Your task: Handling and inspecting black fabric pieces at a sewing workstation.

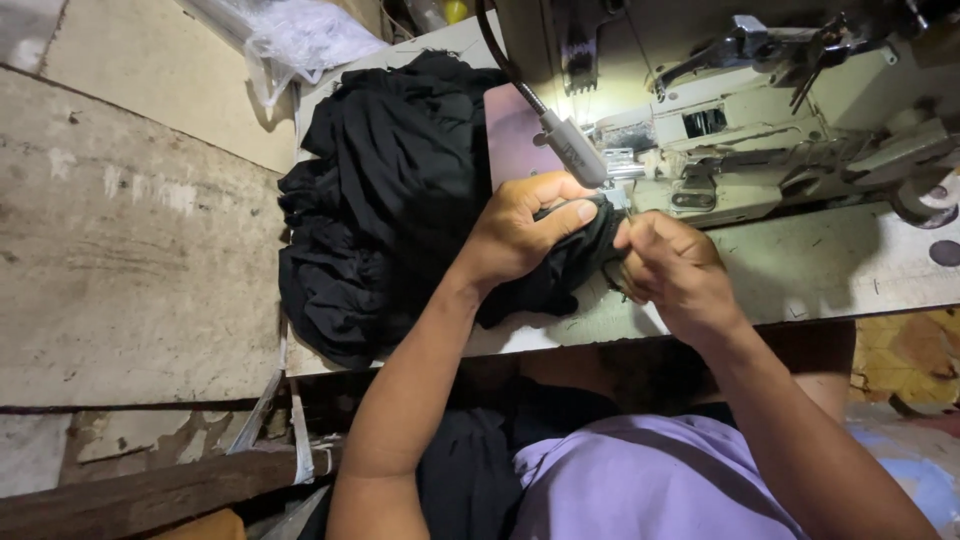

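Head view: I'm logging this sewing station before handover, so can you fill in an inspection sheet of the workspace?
Surface: pale, worn table, scuffed, partly covered by cloth.
Job's things: black fabric heaped on the table's left part, one end bunched at the sewing machine.
Clutter: clear plastic bag beyond the heap.
Hands: left hand grips the bunched fabric; right hand pinches its edge near the needle area.
Cables: black gooseneck lamp, lit, over the work.
Surroundings: bare concrete wall at left; purple shirt below.
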